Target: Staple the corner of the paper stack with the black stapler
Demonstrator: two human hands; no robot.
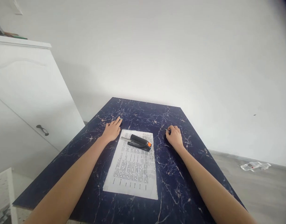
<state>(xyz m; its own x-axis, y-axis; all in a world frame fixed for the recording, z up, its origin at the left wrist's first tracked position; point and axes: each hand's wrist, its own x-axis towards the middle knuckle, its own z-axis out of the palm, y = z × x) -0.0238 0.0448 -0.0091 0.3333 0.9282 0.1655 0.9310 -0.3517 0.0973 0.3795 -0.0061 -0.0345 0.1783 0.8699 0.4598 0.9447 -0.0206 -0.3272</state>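
A black stapler (141, 143) with an orange patch at its right end lies on a stack of printed paper (131, 168). Its metal rod sticks out to the left. My left hand (113, 129) rests palm down on the table just beyond the paper's upper left corner, fingers stretched out; a small greyish spot shows at the fingertips, too small to name. To the right of the paper, my right hand (174, 136) is closed in a pinch on the table. A tiny grey bit pokes out at its thumb and fingertips, and I cannot make out what it is.
The dark blue marble-patterned table (143, 116) reaches to the white wall (171, 56). A white cabinet (23, 84) with a dark handle (42, 130) stands at the left. Crumpled clear plastic (255, 166) lies on the floor at the right.
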